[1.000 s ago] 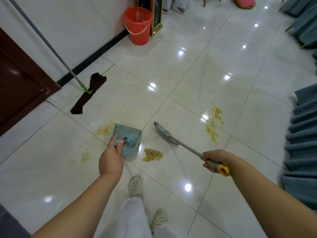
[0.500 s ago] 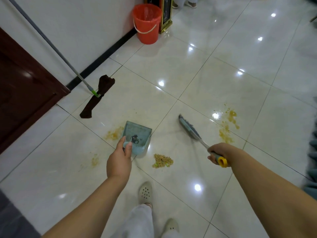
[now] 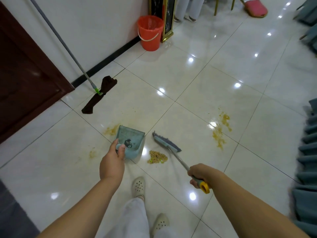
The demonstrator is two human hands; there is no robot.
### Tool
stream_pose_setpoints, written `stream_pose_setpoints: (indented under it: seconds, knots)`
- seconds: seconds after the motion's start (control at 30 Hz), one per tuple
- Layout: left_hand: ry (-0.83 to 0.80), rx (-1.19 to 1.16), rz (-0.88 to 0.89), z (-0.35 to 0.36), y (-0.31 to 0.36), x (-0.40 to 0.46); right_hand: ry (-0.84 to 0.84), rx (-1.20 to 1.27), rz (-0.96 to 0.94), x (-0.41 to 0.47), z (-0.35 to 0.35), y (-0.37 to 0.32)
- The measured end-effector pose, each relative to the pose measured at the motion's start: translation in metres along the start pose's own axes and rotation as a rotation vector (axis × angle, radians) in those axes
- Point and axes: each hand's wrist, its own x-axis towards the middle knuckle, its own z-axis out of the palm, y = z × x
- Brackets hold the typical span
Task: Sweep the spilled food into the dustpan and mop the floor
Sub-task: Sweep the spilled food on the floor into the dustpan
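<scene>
A small heap of spilled food lies on the glossy white tile floor. My left hand grips the handle of a light-blue dustpan, which stands just left of the heap. My right hand holds the yellow-ended handle of a small broom; the broom head is just above and right of the heap. Yellow-brown smears stain the tiles to the right, with fainter smears left of the dustpan. A mop with a dark brown cloth leans against the wall.
An orange bucket stands by the wall next to a gold-framed signboard. A dark red door is at left. Blue-grey fabric-covered chairs line the right edge. Someone's legs show at the far end. My feet in white clogs are below.
The broom head has swung in closer to the food heap, and my right hand has lowered. The dustpan stays beside the heap. The camera view has shifted slightly.
</scene>
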Motion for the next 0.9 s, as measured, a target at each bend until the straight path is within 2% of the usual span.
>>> stream_pose_setpoints:
  seconds: [0.3,0.53,0.73,0.9]
  knots:
    - [0.058,0.004,-0.048,-0.014,-0.049,-0.076,-0.035,-0.258,-0.101,-0.015,0.031,0.057]
    - [0.044,-0.007,-0.085,-0.026,-0.075,-0.099,-0.007,-0.266,-0.152,-0.022,0.022,0.081]
    - [-0.01,0.007,-0.074,-0.034,-0.092,-0.096,0.039,0.037,-0.056,-0.015,0.014,0.09]
    - [-0.086,0.023,-0.029,-0.046,-0.111,-0.086,-0.029,0.279,0.047,-0.022,0.056,0.088]
